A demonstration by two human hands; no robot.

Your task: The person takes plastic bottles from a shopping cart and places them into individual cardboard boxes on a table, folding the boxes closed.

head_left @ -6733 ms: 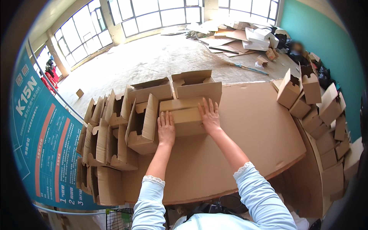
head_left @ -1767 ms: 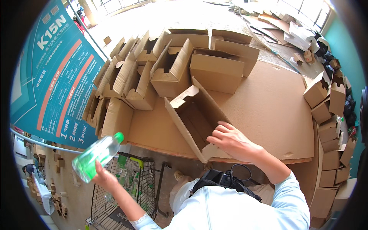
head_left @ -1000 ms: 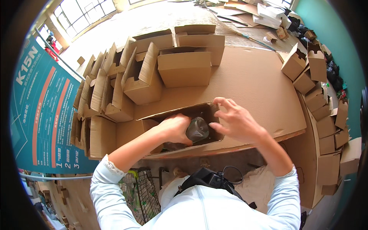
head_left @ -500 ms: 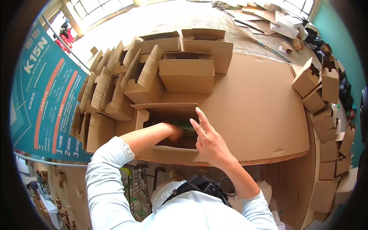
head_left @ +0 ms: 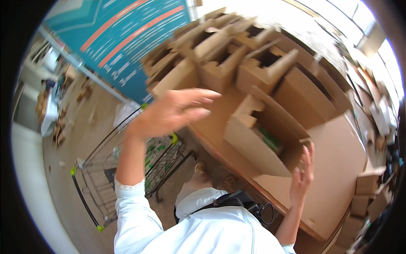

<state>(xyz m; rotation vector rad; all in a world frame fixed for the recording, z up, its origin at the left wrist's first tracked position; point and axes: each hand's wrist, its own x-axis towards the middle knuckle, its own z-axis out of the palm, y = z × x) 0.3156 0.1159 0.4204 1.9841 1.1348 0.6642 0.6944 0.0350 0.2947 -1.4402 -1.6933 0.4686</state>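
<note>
My left hand (head_left: 169, 111) is in the air, slightly smeared by motion, between the cart and the boxes. Its fingers are stretched out and nothing is in them. In front of me an open cardboard box (head_left: 250, 142) stands on the table, with something green (head_left: 269, 139) lying inside; its kind is not clear. At that box's right end is my right hand (head_left: 302, 171), fingers extended and apart. I cannot tell whether it touches the cardboard. Below my left hand stands a wire shopping cart (head_left: 101, 163) holding several small green and clear items.
Several open cardboard boxes (head_left: 220, 67) crowd the table's far side. A cardboard sheet (head_left: 334, 178) covers the tabletop (head_left: 323, 211). The teal banner (head_left: 135, 46) stands at the upper left. More cartons (head_left: 366, 184) are piled at the right edge.
My left hand has come out of the box and moved left toward the cart. The view has turned left, bringing the cart into full sight. My right hand stays by the box's right end.
</note>
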